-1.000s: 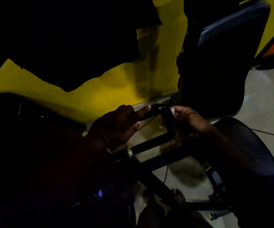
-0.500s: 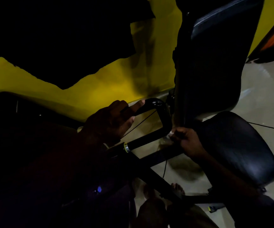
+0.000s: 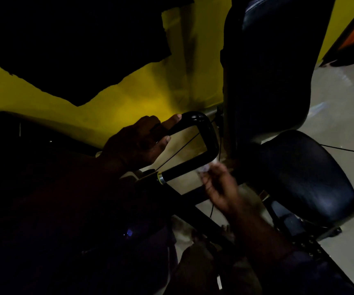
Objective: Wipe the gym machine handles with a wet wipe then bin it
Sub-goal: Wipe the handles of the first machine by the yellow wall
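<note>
— Where's the wipe?
— The small pale wet wipe [image 3: 203,168] is pinched in the blurred right hand [image 3: 220,188], at the lower bar of the glossy black looped handle [image 3: 211,135].
— And the left hand [image 3: 137,143]?
— It grips the upper bar, half lost in the dark.

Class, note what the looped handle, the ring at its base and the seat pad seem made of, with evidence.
Looped handle: glossy black, likely plastic or coated metal; bright highlights at its bend.
Ring: probably bare metal; silvery-gold glint.
Seat pad: vinyl or leather-like cover; soft sheen, rounded cushion edge.
</note>
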